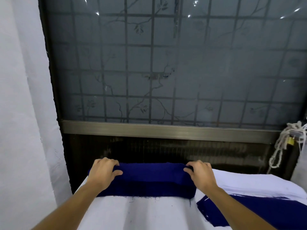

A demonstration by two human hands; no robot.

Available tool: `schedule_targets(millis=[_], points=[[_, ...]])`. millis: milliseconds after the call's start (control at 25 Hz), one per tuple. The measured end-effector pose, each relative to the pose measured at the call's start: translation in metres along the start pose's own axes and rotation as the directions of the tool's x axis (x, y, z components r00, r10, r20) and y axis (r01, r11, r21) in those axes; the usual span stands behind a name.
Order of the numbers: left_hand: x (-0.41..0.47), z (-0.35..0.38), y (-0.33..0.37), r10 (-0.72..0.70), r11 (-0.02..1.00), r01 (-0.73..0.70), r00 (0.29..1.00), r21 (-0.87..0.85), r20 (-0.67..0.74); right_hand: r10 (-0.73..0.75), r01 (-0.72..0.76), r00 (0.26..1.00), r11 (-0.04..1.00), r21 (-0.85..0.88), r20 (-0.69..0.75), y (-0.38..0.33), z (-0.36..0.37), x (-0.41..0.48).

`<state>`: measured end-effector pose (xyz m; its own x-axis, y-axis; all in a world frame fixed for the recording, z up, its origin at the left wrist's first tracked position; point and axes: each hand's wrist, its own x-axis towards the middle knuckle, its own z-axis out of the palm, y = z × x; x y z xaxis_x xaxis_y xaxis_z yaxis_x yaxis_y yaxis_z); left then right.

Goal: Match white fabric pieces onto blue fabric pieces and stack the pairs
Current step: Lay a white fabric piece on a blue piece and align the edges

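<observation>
Left hand (104,170) and right hand (199,174) had fingers (111,162) clamped on 2 far corners of the blue fabric piece (149,178), which looked limp and light.

Frosted window (174,63) with grille and branch pattern; white curtain (21,97) at left

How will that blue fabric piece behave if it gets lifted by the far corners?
Probably floppy: the blue fabric piece folds over where the left hand and right hand grip its far edge, so its middle would likely sag. It looks thin, so probably light. Its frayed near edge may catch on the white fabric beneath.
</observation>
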<state>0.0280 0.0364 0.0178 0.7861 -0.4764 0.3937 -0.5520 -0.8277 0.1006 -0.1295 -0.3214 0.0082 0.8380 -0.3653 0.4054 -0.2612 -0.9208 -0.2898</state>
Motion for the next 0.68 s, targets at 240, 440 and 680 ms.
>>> schedule_targets(millis=[240, 440, 680], points=[[-0.025, -0.028, 0.012, -0.158, 0.922, 0.201, 0.976, -0.331, 0.153, 0.155, -0.15, 0.988, 0.967, 0.207, -0.009, 0.034, -0.038, -0.045], [-0.061, -0.035, 0.052, -0.264, 0.764, 0.305, 0.952, -0.568, 0.156, 0.255, -0.262, 0.965, 0.906, 0.332, 0.066, 0.072, -0.067, -0.093], [-0.121, -0.016, 0.098, -0.278, 0.649, 0.356, 0.934, -0.672, 0.226, 0.343, -0.372, 0.928, 0.84, 0.394, 0.146, 0.119, -0.077, -0.162]])
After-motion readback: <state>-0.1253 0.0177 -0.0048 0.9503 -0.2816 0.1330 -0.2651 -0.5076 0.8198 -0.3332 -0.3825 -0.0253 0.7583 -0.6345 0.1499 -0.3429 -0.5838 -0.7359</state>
